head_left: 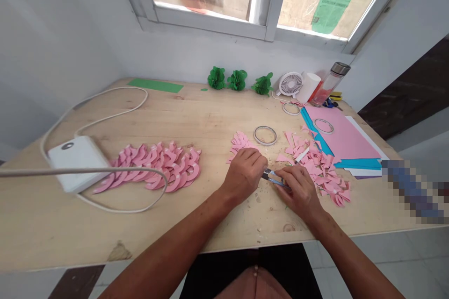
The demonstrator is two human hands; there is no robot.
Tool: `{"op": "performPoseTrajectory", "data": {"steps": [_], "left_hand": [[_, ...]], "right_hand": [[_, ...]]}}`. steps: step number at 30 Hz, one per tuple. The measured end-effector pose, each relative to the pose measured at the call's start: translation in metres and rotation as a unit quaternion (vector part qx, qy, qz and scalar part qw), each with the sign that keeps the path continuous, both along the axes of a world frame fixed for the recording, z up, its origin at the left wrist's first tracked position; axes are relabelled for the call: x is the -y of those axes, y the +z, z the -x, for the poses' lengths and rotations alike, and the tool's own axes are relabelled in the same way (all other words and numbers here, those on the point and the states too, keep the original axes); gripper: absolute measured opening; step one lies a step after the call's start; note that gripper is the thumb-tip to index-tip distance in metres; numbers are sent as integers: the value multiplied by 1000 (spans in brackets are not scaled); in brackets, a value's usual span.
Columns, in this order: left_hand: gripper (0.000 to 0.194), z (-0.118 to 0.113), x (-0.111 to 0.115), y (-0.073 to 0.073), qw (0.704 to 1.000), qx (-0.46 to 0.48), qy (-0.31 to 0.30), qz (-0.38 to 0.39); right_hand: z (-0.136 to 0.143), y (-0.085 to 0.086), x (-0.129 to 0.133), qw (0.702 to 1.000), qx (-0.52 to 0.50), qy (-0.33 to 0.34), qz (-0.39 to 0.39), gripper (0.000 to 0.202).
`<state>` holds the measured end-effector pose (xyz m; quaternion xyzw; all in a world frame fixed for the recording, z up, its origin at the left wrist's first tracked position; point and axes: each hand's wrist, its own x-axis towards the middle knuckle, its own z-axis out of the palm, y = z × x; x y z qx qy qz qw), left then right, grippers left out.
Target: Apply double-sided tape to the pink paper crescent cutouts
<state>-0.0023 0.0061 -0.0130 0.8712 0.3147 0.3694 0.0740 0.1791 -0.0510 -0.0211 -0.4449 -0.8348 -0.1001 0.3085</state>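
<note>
Near the table's front edge, my left hand (pixel 245 170) is closed, with its fingertips at the dark end of a small metal tool (pixel 271 177). My right hand (pixel 299 190) closes around the other end, where some blue shows. Fingers cover much of the tool, so its exact kind is unclear. Just beyond my left hand lies a small group of cut pink paper pieces (pixel 240 140). A scattered heap of pink paper scraps (pixel 324 170) spreads to the right of my right hand. Farther left sits a large pile of curved pink paper pieces (pixel 164 166).
A tape roll (pixel 265 142) lies beyond my hands. Pink paper sheets (pixel 354 138) are stacked at right. Along the wall stand green paper shapes (pixel 237 80), a small fan (pixel 291 84) and a bottle (pixel 329 85). A white power strip (pixel 79 161) with a looping cable is at left.
</note>
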Motion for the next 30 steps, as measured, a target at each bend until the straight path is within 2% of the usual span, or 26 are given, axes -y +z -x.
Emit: {"op": "performPoseTrajectory", "data": {"steps": [2,4,7,10,13,17,22,30], "left_hand": [[17,1,0,1,998,56,8,38],[13,4,-1,3,984,135,30,110],[12,8,-5,5,939,250,41,233],[13,8,-7,5,884,340,1,320],[14,5,-6,6,840,382,-39,382],[17,4,-1,12,803,385,-99,444],[19,3,10,21,777,357,-191,482],[23,1,23,25,785,247,-256,507]], "right_hand": [[0,1,1,1000,-9,-3,9,22],[-1,1,1,1000,-19,-14,10,22],[-2,0,1,999,-23,-26,7,23],[-3,-2,0,999,-23,-34,-3,23],[-4,-4,-1,998,-26,-58,-14,23],[-6,-5,0,996,-31,-83,-19,22],[-7,-5,0,995,-40,-93,-22,23],[-6,-2,0,993,-50,-106,-19,23]]}}
